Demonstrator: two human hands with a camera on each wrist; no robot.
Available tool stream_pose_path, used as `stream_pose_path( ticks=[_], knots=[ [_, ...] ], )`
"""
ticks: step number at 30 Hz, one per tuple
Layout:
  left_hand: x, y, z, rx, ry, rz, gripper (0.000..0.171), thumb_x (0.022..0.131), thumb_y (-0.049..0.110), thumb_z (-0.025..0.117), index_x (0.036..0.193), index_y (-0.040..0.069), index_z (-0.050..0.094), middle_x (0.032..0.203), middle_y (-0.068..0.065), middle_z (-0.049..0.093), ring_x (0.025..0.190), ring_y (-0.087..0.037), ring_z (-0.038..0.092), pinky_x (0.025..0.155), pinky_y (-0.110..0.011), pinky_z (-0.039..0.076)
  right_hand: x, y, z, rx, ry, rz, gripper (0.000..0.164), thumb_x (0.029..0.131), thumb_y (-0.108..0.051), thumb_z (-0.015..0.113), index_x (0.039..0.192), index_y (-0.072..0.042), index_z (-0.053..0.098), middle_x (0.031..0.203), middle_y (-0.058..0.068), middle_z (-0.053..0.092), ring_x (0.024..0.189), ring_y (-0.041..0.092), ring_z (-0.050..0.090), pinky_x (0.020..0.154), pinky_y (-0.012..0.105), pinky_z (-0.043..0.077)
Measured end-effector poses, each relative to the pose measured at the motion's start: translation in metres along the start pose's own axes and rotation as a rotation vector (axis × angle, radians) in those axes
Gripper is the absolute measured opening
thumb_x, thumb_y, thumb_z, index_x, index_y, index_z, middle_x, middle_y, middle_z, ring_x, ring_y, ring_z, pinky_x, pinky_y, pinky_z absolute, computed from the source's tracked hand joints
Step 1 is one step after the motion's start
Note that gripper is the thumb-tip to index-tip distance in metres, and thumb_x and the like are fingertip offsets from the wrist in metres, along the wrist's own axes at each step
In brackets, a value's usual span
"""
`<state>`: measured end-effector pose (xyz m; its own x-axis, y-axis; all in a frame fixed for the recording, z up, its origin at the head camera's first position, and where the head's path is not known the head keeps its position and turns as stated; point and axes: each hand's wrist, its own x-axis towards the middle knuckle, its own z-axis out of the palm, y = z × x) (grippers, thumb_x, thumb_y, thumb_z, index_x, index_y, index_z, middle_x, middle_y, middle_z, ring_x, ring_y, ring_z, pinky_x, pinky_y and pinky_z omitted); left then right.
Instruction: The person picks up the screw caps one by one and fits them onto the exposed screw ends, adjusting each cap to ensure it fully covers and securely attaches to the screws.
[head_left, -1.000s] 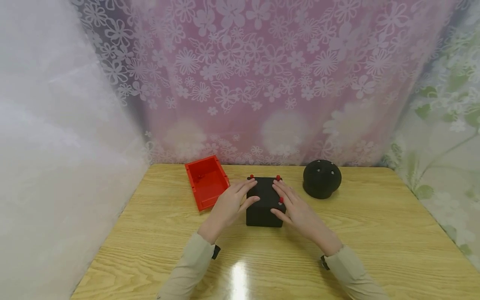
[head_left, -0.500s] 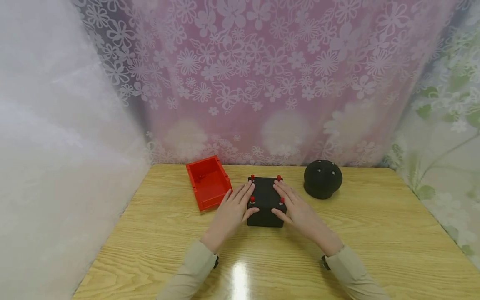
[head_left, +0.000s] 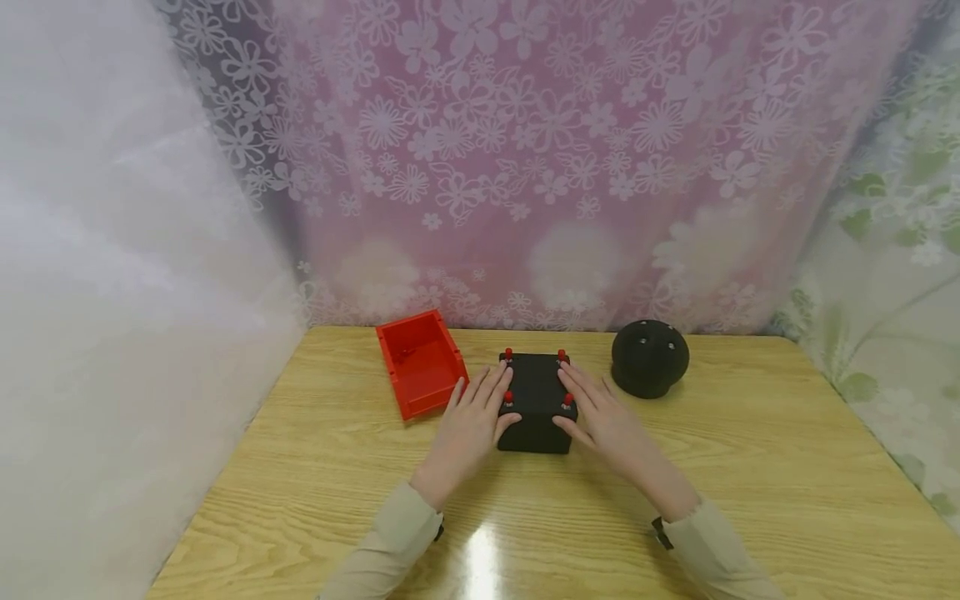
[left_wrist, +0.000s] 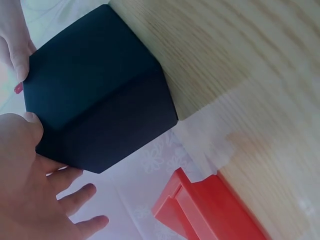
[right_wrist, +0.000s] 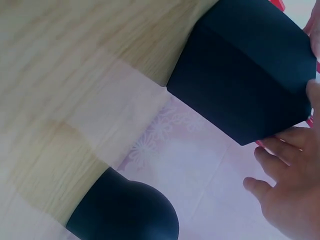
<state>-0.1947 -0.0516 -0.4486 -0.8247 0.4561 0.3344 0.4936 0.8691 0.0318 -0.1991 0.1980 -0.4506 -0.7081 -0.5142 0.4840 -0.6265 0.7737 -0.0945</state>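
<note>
A black box point(head_left: 534, 429) stands on the table, with a small red-headed peg point(head_left: 508, 397) at each corner of its top. My left hand point(head_left: 467, 427) rests along the box's left edge, fingers extended on top and thumb at the front corner. On the opposite edge lies my right hand point(head_left: 611, 425), its fingers stretched toward the back right peg point(head_left: 561, 355) and its thumb by the front right peg point(head_left: 568, 399). In the left wrist view, the left thumb point(left_wrist: 34, 127) touches the box's upper edge while the other fingers spread beside it.
An open red tray point(head_left: 426, 379) with small red pieces inside sits left of the box, close to the left fingertips. At the back right stands a black dome-topped object point(head_left: 649, 360) with shiny spots on top. A patterned curtain point(head_left: 540, 167) hangs behind the table point(head_left: 300, 500).
My left hand has shifted from over the box's top to its left edge, uncovering the front left peg. The right hand has kept nearly the same place on the box.
</note>
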Motion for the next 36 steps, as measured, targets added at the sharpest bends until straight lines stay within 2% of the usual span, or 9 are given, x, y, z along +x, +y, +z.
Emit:
stream_pose_path(
  ticks=[5,10,16,18,21,25,27,32,36],
  knots=[
    [0.000,0.003,0.002,0.016,0.023,0.000,0.070,0.105,0.048,0.045,0.162,0.011,0.025,0.168,-0.005,0.022,0.154,-0.027,0.023,0.122,-0.053,0.025,-0.006,-0.003,0.001,-0.121,0.097,-0.034,0.084,0.104,-0.061,0.017,0.147,0.003,0.048,0.150,0.021,0.049,0.136,0.034,0.051,0.112,0.061,0.036],
    [0.000,0.003,0.003,0.034,0.058,0.007,0.070,0.105,0.048,0.046,0.161,0.010,0.027,0.167,-0.006,0.024,0.153,-0.028,0.024,0.121,-0.055,0.025,-0.008,-0.007,0.005,-0.176,0.158,-0.035,0.081,0.106,-0.059,0.015,0.147,0.003,0.048,0.150,0.019,0.051,0.134,0.032,0.054,0.116,0.057,0.032],
    [-0.001,0.003,0.003,0.049,0.055,-0.003,0.070,0.105,0.049,0.045,0.161,0.011,0.027,0.167,-0.005,0.025,0.154,-0.027,0.022,0.122,-0.055,0.022,-0.008,-0.009,0.006,-0.208,0.163,-0.036,0.081,0.107,-0.057,0.013,0.146,0.004,0.049,0.149,0.021,0.052,0.132,0.032,0.056,0.116,0.057,0.033],
    [0.000,0.004,0.003,0.049,0.051,-0.008,0.070,0.105,0.049,0.044,0.161,0.011,0.026,0.167,-0.005,0.024,0.155,-0.026,0.020,0.123,-0.055,0.021,-0.008,-0.010,0.006,-0.203,0.157,-0.036,0.078,0.108,-0.055,0.017,0.146,0.005,0.048,0.148,0.021,0.052,0.131,0.033,0.057,0.114,0.059,0.035],
    [0.000,0.004,0.002,0.044,0.057,-0.008,0.070,0.105,0.048,0.045,0.161,0.010,0.028,0.167,-0.005,0.025,0.155,-0.027,0.021,0.123,-0.056,0.020,-0.006,-0.010,0.006,-0.198,0.154,-0.041,0.067,0.108,-0.048,0.037,0.146,0.006,0.048,0.148,0.023,0.051,0.131,0.034,0.057,0.111,0.061,0.038],
    [0.003,0.002,0.002,0.044,0.078,0.000,0.069,0.105,0.048,0.046,0.160,0.010,0.029,0.166,-0.005,0.028,0.154,-0.027,0.023,0.121,-0.057,0.023,-0.004,-0.010,0.007,-0.184,0.149,-0.038,0.065,0.099,-0.036,0.060,0.146,0.007,0.047,0.150,0.023,0.049,0.133,0.034,0.055,0.111,0.063,0.037],
    [0.004,0.001,0.003,0.050,0.090,0.003,0.069,0.104,0.048,0.047,0.160,0.010,0.030,0.166,-0.005,0.029,0.154,-0.027,0.024,0.121,-0.057,0.025,-0.003,-0.010,0.007,-0.181,0.149,-0.036,0.065,0.099,-0.036,0.059,0.146,0.008,0.047,0.150,0.023,0.048,0.133,0.034,0.054,0.111,0.063,0.036],
    [0.008,-0.003,0.006,0.038,0.074,-0.012,0.070,0.104,0.048,0.047,0.161,0.011,0.029,0.166,-0.004,0.028,0.154,-0.026,0.025,0.121,-0.057,0.023,0.000,-0.008,0.008,-0.179,0.147,-0.039,0.066,0.108,-0.046,0.039,0.145,0.008,0.047,0.150,0.024,0.048,0.133,0.035,0.055,0.111,0.063,0.036],
    [0.011,-0.005,0.008,0.017,0.049,-0.031,0.070,0.104,0.048,0.046,0.162,0.012,0.026,0.167,-0.003,0.024,0.154,-0.026,0.023,0.122,-0.057,0.021,0.004,-0.007,0.010,-0.168,0.149,-0.043,0.063,0.102,-0.037,0.056,0.145,0.009,0.047,0.150,0.024,0.048,0.131,0.036,0.056,0.109,0.063,0.038]
  ],
)
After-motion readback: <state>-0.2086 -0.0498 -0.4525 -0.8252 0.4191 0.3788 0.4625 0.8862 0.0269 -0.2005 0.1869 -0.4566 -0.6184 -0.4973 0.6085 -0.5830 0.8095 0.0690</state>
